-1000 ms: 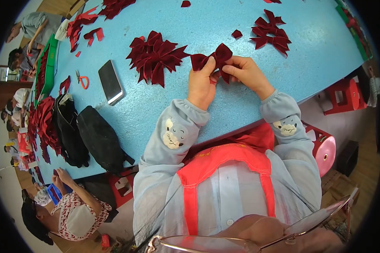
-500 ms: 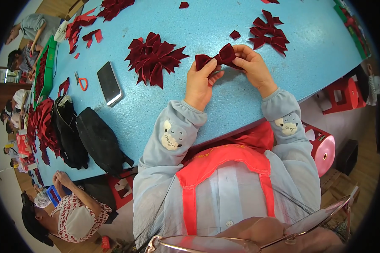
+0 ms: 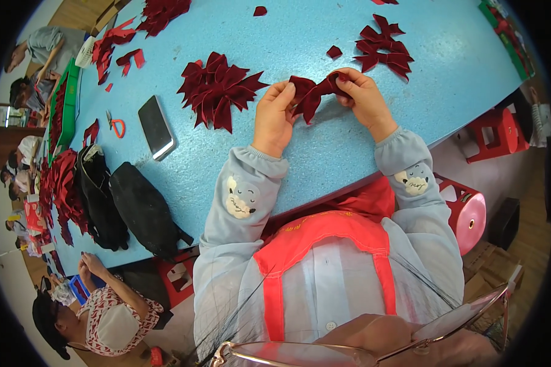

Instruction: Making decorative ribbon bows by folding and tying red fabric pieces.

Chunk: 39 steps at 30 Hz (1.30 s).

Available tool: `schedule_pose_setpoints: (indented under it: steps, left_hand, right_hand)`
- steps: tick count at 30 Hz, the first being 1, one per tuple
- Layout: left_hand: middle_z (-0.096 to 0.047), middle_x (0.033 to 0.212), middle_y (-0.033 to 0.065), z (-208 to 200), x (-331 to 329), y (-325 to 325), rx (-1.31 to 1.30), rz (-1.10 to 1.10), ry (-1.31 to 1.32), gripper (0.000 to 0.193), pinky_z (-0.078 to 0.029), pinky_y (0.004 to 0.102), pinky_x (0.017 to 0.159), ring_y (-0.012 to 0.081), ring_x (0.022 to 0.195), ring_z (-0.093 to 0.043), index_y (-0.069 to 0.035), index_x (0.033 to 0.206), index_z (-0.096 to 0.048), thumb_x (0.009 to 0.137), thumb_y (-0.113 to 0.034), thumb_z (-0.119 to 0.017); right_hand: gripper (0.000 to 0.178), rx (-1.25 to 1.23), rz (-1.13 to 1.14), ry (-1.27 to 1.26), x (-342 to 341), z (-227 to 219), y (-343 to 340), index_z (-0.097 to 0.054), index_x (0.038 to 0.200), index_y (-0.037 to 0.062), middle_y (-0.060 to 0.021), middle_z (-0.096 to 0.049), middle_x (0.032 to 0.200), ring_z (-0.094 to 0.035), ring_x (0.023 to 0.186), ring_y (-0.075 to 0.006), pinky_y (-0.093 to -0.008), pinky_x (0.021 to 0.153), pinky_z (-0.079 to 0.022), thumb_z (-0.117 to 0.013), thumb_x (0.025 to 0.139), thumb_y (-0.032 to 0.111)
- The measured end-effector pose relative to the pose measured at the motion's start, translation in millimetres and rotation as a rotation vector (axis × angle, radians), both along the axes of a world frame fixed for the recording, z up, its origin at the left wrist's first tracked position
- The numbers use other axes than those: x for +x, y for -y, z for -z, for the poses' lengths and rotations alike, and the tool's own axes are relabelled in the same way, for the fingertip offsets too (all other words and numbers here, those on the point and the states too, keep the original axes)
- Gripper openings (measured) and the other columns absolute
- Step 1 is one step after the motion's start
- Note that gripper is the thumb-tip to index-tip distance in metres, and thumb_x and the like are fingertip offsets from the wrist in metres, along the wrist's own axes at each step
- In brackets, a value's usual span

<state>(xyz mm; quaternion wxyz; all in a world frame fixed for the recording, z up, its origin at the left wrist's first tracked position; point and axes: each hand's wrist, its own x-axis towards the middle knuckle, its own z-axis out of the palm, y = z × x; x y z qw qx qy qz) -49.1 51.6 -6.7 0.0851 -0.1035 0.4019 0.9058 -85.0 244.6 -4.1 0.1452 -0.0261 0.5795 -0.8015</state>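
Between my two hands, just above the blue table, is a dark red velvet bow. My left hand pinches its left loop between thumb and fingers. The right loop is gripped by my right hand, thumb in front. The bow's tails hang down in the middle. Left of my left hand lies a pile of dark red bows. A smaller group of bows lies beyond my right hand, with a small velvet scrap near it.
A phone, orange-handled scissors and two black pouches lie at the left. Green trays line the table's left end, another the right. Red stools stand by the table. A co-worker sits at the lower left.
Both hands still hold the bow, but it has turned so its tails now hang toward me. My left hand has shifted slightly left and its fingers have moved on the loop.
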Motion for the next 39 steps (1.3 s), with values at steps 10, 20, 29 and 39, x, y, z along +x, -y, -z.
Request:
schedule_pose_setpoints:
  steps: [10, 20, 29, 39]
  left_hand:
    - [-0.062, 0.094, 0.0071, -20.6, 6.3, -4.7, -0.056, 0.081, -0.020, 0.022, -0.051, 0.0290, 0.066, 0.0148, 0.079, -0.061, -0.002, 0.104, -0.055, 0.091, -0.020, -0.057]
    - [-0.061, 0.090, 0.0072, -13.2, 6.6, -8.2, -0.068, -0.004, -0.092, 0.019, -0.052, 0.0315, 0.067, 0.0146, 0.078, -0.060, -0.003, 0.097, -0.057, 0.091, -0.021, -0.055]
    - [-0.059, 0.079, 0.0102, -2.9, 11.6, 19.2, -1.248, -0.319, -0.187, 0.016, -0.047, 0.0359, 0.061, 0.0218, 0.071, -0.058, -0.002, 0.093, -0.055, 0.083, -0.013, -0.059]
    - [-0.056, 0.089, 0.0108, -7.1, 23.7, 10.5, -1.744, -0.253, -0.901, 0.021, -0.045, 0.0377, 0.074, 0.0303, 0.086, -0.054, -0.006, 0.095, -0.056, 0.076, -0.012, -0.063]
  right_hand:
    - [0.012, -0.197, 0.020, 0.034, -0.1, -0.8, 1.2, -0.058, 0.100, 0.0061, 0.0016, -0.053, 0.073, -0.041, 0.054, -0.0060, -0.0199, 0.047, -0.031, -0.056, 0.089, 0.011]
    - [0.011, -0.138, 0.060, 0.048, -2.9, 2.0, -2.9, -0.059, 0.099, 0.0064, 0.0013, -0.052, 0.073, -0.042, 0.054, -0.0061, -0.0190, 0.046, -0.029, -0.056, 0.089, 0.012]
    - [0.021, 0.952, 0.358, -0.500, 13.4, -14.9, -19.2, -0.058, 0.105, 0.0033, -0.0046, -0.058, 0.081, -0.051, 0.060, -0.0100, -0.0236, 0.053, -0.041, -0.058, 0.085, 0.012]
    - [0.019, 0.856, 0.143, -0.667, 5.1, -15.5, -35.0, -0.062, 0.099, 0.0026, -0.0081, -0.062, 0.091, -0.057, 0.075, -0.0148, -0.0282, 0.062, -0.046, -0.060, 0.084, 0.015]
